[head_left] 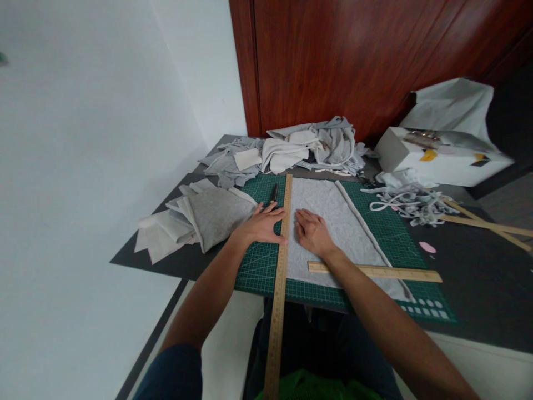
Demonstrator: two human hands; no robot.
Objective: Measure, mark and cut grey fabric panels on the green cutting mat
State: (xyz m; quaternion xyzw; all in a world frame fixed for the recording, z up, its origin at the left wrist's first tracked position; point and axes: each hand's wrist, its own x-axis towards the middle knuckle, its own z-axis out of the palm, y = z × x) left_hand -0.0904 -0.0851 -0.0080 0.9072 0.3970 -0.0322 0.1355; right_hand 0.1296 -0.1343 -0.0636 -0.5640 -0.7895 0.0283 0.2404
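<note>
A long wooden ruler [282,261] lies lengthwise along the left edge of a light grey piece of fabric [318,194], its near end jutting past the table edge. My left hand [263,224] is spread, with fingertips and thumb touching the ruler. To its right, my right hand [313,232] rests palm down on the fabric, fingers stretched out and holding nothing. A shorter wooden ruler [387,273] lies crosswise over the fabric, partly under my right forearm. Just beyond my left hand, a dark-handled tool [273,193], perhaps a cutter, lies on the green cutting mat [260,261].
Folded grey cloth pieces [220,214] are stacked at the left. Fabric scraps [312,147] are heaped along the back. At the right are a white box [441,155], a tangle of fabric strips [416,203], crossed wooden sticks [487,223] and a pink piece [427,247].
</note>
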